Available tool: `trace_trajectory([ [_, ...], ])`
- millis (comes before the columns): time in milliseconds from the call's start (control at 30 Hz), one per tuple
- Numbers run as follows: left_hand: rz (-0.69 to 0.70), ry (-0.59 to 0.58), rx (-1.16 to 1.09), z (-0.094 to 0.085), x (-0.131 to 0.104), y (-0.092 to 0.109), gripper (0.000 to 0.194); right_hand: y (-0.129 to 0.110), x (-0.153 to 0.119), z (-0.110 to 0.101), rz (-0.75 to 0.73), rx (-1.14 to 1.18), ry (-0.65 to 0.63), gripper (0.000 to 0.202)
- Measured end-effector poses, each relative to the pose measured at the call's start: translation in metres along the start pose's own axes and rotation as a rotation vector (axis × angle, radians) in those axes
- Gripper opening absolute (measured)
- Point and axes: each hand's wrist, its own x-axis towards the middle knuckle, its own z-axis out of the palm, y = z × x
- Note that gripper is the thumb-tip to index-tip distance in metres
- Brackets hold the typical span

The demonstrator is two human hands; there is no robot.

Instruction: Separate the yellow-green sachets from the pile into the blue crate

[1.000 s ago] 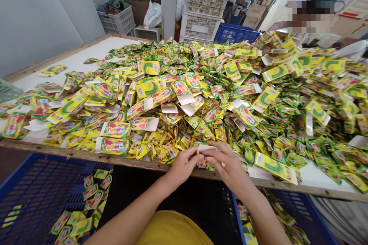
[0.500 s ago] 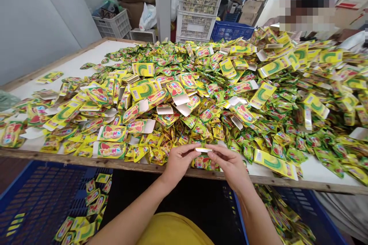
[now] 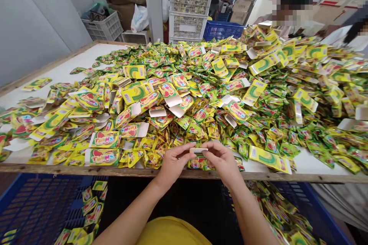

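Near the table's front edge, my left hand point(image 3: 176, 164) and my right hand point(image 3: 220, 160) pinch the two ends of a small carton point(image 3: 199, 150), whose pale narrow end faces up. Green and red sachets point(image 3: 198, 162) lie just beneath it. Left of my hands, two cartons with a watermelon print point(image 3: 105, 139) rest one behind the other at the edge. A yellow carton with a green curve point(image 3: 268, 158) lies flat to the right. Behind, a broad heap of cartons and sachets point(image 3: 201, 113) covers much of the white tabletop point(image 3: 107, 50).
Below the table edge stand a blue crate point(image 3: 43, 199) on the left and another point(image 3: 319, 206) on the right, both holding packs. White crates point(image 3: 188, 25) are stacked beyond the table, beside a blue crate point(image 3: 224, 30). A person point(image 3: 290, 7) is at the back right.
The view has shifted slightly to the right, so the heap appears further left. Both hands still hold the small carton; its pale end shows a little more, and my right fingers have shifted on it.
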Motion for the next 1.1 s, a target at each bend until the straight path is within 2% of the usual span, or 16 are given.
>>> trace_trajectory([
  [133, 0.117, 0.044, 0.067, 0.002, 0.0, -0.002, 0.02, -0.004, -0.002, 0.003, -0.097, -0.087, 0.044, 0.02],
  [267, 0.085, 0.068, 0.083, 0.007, 0.0, -0.003, 0.024, 0.0, -0.002, 0.005, -0.082, -0.086, 0.121, 0.021],
  [333, 0.098, 0.055, 0.12, 0.008, 0.001, -0.002, 0.027, 0.002, -0.003, 0.004, -0.144, -0.133, 0.11, 0.016],
  [467, 0.324, -0.016, 0.228, 0.003, 0.002, -0.004, 0.011, 0.005, -0.004, -0.006, -0.316, -0.222, 0.033, 0.006],
  [600, 0.506, -0.108, 0.263, -0.004, -0.002, -0.012, 0.023, 0.01, -0.009, -0.011, -0.441, -0.333, 0.004, 0.007],
  [767, 0.581, -0.229, 0.328, -0.004, -0.008, -0.019, 0.033, 0.024, -0.03, -0.011, -0.667, -0.475, 0.025, 0.026],
  [833, 0.569, -0.29, 0.371, -0.001, -0.009, -0.021, 0.037, 0.027, -0.031, -0.018, -0.666, -0.498, -0.018, 0.025],
  [900, 0.566, -0.315, 0.417, 0.003, -0.008, -0.021, 0.039, 0.026, -0.019, -0.031, -0.589, -0.521, 0.005, 0.019],
  [967, 0.583, -0.282, 0.431, 0.003, -0.008, -0.017, 0.038, 0.024, 0.009, -0.044, -0.478, -0.618, 0.132, 0.022],
  [1033, 0.56, -0.168, 0.437, -0.006, -0.012, -0.007, 0.036, 0.022, 0.043, -0.056, -0.387, -0.828, 0.243, 0.027],
  [1100, 0.481, 0.025, 0.472, -0.029, -0.021, 0.009, 0.032, 0.02, 0.074, -0.063, -0.349, -0.95, 0.249, 0.027],
])
